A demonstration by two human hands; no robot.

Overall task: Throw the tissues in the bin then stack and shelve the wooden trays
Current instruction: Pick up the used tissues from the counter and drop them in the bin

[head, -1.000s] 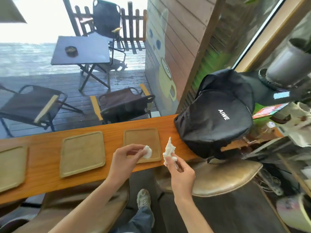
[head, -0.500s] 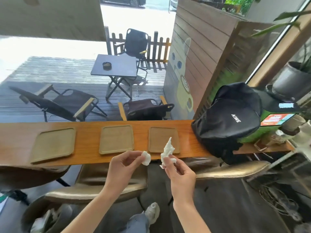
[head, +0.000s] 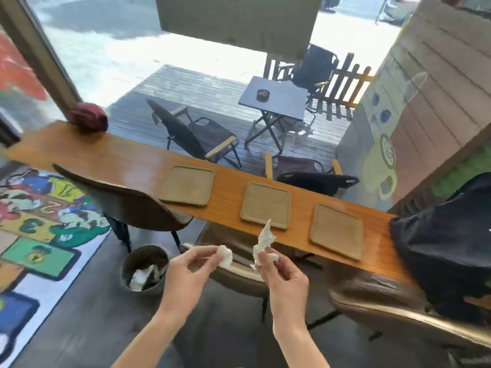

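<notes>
My left hand (head: pixel 190 272) pinches a small balled white tissue (head: pixel 225 256). A longer crumpled tissue (head: pixel 263 241) is held upright in my right hand (head: pixel 283 278). Both hands hover in front of the wooden counter (head: pixel 127 162), over the stools. Three flat wooden trays lie in a row on the counter: left tray (head: pixel 187 185), middle tray (head: pixel 266 205), right tray (head: pixel 337 231). A round dark bin (head: pixel 144 268) stands on the floor to the lower left of my left hand, with white paper inside it.
A black backpack (head: pixel 446 243) sits on the counter's right end. A dark red object (head: pixel 89 118) rests at its left end. A dark chair (head: pixel 125 200) and brown stools (head: pixel 393 312) stand before the counter. A colourful numbered mat (head: pixel 34 235) covers the floor at left.
The view has swung left and down, bringing the bin and the mat into sight. Both hands still hold their tissues, now lower and further from the trays.
</notes>
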